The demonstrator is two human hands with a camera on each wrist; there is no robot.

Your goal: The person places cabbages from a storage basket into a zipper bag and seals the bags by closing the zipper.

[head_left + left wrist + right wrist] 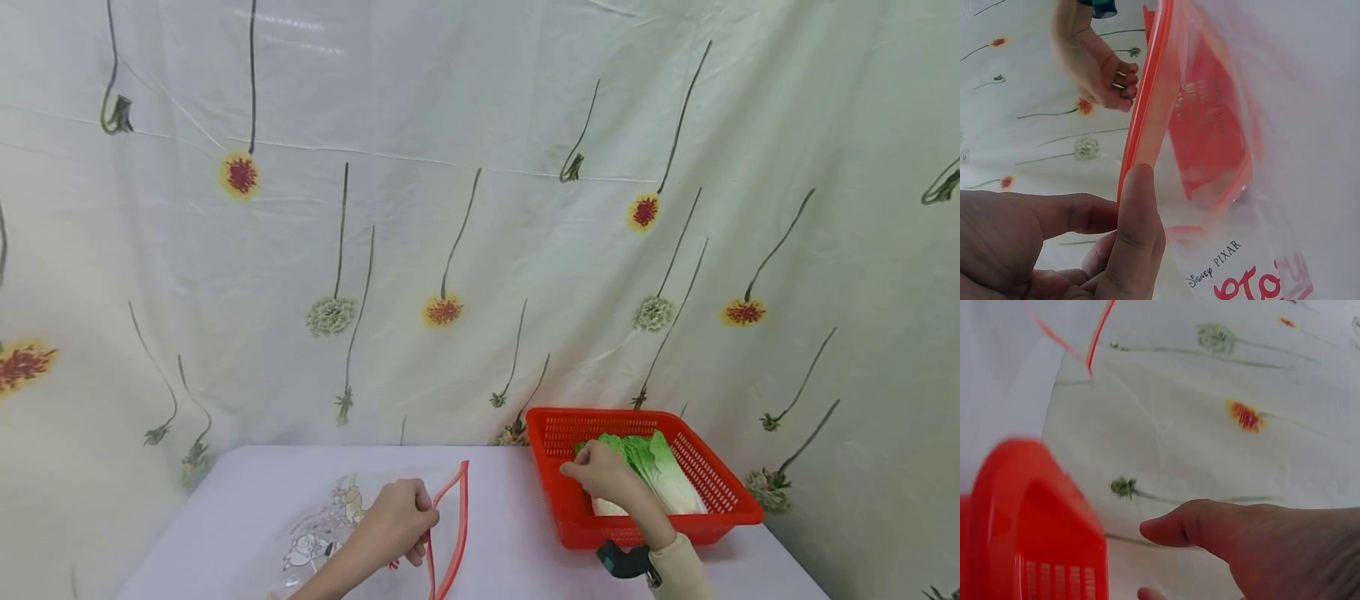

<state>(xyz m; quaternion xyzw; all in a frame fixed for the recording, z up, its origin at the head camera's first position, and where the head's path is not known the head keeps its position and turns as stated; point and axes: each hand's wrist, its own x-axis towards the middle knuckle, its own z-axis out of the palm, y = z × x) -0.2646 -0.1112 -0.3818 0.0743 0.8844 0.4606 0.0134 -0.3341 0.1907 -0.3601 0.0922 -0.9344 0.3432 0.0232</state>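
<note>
My left hand (397, 521) pinches the red zip edge of a clear plastic zip bag (462, 527) with printed cartoon figures. In the left wrist view, thumb and forefinger grip one side of the red edge (1145, 112), and the bag's mouth gapes. My right hand (606, 475) is over the red plastic basket (652, 533), fingers loosely bent, holding nothing I can see. Inside the basket lies napa cabbage (670, 479) with green leaves and white stalks, partly hidden by that hand. The right wrist view shows the thumb (1175, 525) beside the basket's rim (1016, 456).
A white table (498, 575) carries the bag at left and the basket at right. Behind it hangs a pale flower-patterned curtain (405, 108). A dark wrist strap (626, 560) is on the right wrist.
</note>
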